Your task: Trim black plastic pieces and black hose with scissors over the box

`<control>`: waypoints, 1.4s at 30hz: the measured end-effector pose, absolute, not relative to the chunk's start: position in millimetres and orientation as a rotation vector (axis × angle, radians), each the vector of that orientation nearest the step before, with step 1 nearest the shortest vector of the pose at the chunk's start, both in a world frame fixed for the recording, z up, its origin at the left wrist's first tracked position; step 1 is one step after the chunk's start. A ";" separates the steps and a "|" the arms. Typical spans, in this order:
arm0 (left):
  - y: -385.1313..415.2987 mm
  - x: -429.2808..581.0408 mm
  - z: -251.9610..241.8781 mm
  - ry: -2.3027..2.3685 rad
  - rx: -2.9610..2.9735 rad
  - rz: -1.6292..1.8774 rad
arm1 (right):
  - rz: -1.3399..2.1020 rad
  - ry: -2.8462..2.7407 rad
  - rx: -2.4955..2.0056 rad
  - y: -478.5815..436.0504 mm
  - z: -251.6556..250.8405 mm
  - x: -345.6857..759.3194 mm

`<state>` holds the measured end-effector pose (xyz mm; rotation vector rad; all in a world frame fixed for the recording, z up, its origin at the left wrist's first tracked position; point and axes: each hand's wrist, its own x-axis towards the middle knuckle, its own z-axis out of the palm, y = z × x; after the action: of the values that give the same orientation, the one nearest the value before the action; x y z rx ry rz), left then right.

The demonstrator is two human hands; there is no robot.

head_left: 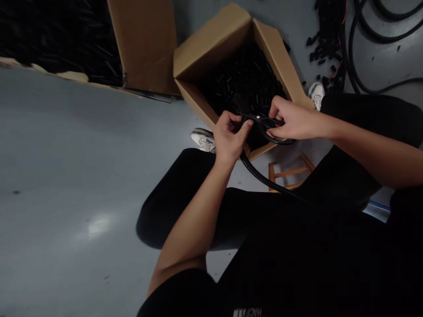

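My left hand (229,136) and my right hand (292,119) both grip a black rubber hose (264,178) above an open cardboard box (211,57). Between my fingers, a small black part with a bright metal spot (257,117) sits on the hose, partly hidden. The hose forms a loop by my right hand and hangs down past my left hand toward my lap. Short black tube pieces (244,79) fill the box just below my hands.
A second open carton (145,44) holding black pieces stands at the upper left. Black hose coils (373,44) and a scattered heap of short black pieces (325,44) lie on the grey floor. White sneakers (203,140) and a wooden stool frame (287,174) sit near the box.
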<state>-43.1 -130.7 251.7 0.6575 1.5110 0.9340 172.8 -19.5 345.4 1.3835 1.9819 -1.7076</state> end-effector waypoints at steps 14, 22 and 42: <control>-133.6 -34.9 257.7 1.611 0.815 1.006 | -1.670 2.077 1.408 -22.4 340.3 175.3; -111.1 -57.6 272.4 1.406 0.387 1.016 | -1.807 1.806 1.362 9.2 343.4 193.1; -118.1 -52.0 262.8 1.210 0.291 1.031 | -1.816 1.804 1.385 -1.9 345.1 185.3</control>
<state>-52.0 -118.1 262.8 0.2907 1.2100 1.0307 185.3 -1.9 345.1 1.3852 1.8041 -1.8158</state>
